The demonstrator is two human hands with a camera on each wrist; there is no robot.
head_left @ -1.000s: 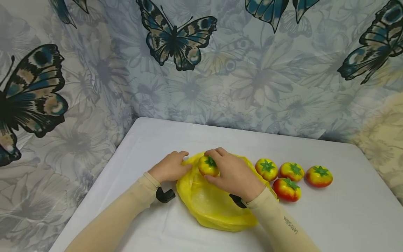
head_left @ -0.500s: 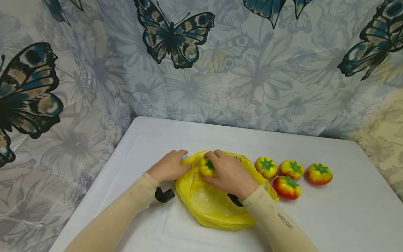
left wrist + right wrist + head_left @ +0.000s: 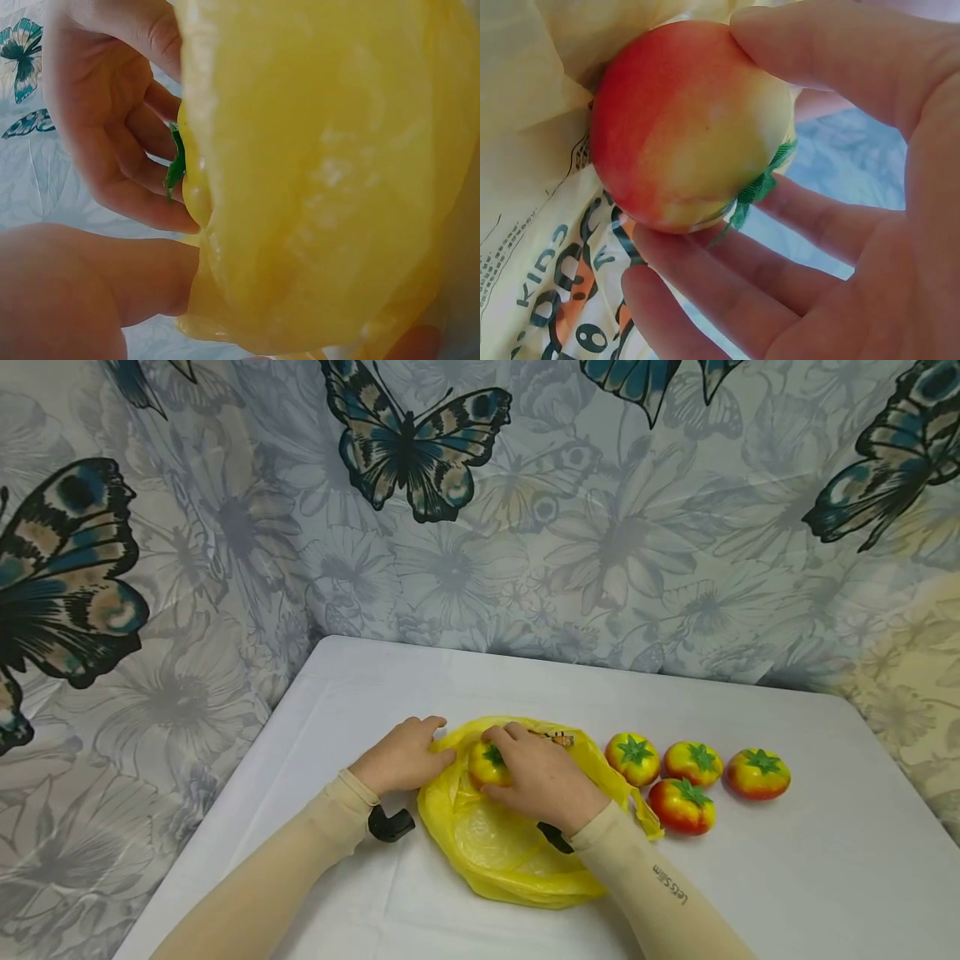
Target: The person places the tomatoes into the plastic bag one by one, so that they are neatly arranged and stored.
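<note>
A yellow plastic bag (image 3: 517, 852) lies spread with its mouth up, printed inside its far wall. My right hand (image 3: 543, 777) is over the mouth and grips a red-and-yellow toy tomato (image 3: 682, 135) with a green leafy top, thumb on one side and fingers on the other. Printed bag film lies right beside this tomato in the right wrist view. At the bag's left rim is my left hand (image 3: 401, 757). Its thumb (image 3: 150, 274) lies against the yellow film, and a fingertip shows past the film's lower edge; most of its fingers are hidden.
Several more toy tomatoes (image 3: 759, 774) sit to the right of the bag, the nearest close to its right edge. A white-covered table (image 3: 450, 677) carries everything. Behind and to the left hangs butterfly-patterned cloth (image 3: 487, 568).
My right hand has shifted slightly left and down with the toy tomato, and more print on the bag's far wall shows. My left hand stays at the rim.
</note>
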